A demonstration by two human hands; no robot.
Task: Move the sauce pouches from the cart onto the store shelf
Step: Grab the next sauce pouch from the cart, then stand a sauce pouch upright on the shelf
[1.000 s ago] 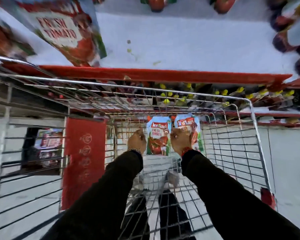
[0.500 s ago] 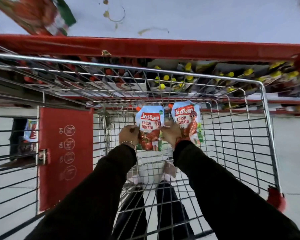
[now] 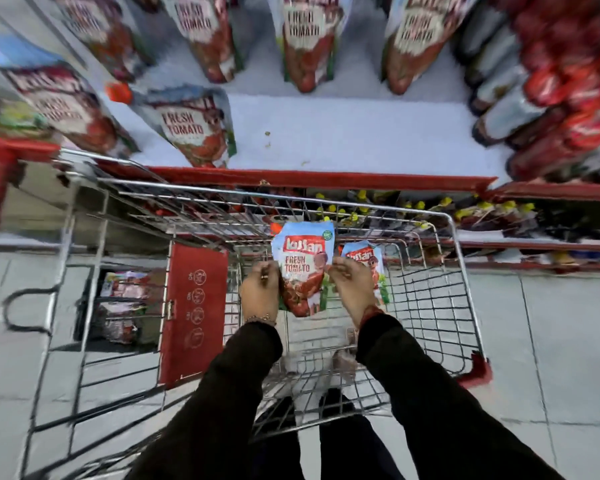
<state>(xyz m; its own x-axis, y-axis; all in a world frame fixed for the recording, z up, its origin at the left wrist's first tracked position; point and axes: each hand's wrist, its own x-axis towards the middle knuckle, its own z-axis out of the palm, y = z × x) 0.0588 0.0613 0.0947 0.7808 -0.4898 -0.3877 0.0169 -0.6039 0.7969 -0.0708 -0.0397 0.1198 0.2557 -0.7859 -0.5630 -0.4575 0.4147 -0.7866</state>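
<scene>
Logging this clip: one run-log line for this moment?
stage: lifting | left hand: holding sauce pouch | right hand: same pouch | second pouch: in cart

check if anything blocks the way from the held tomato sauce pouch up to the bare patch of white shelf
Nothing visible does. The blue-and-red tomato sauce pouch sits above the wire cart rim, and the white shelf has a bare patch directly beyond.

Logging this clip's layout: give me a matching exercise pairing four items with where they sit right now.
Items:
1. larger pouch
2. smaller pouch
3. red panel
4. dark bottles

Places:
A. right side of shelf
B. between both hands
C. behind the right hand
D. on the cart's left side

Pairs: 1-B, 2-C, 3-D, 4-A
</scene>
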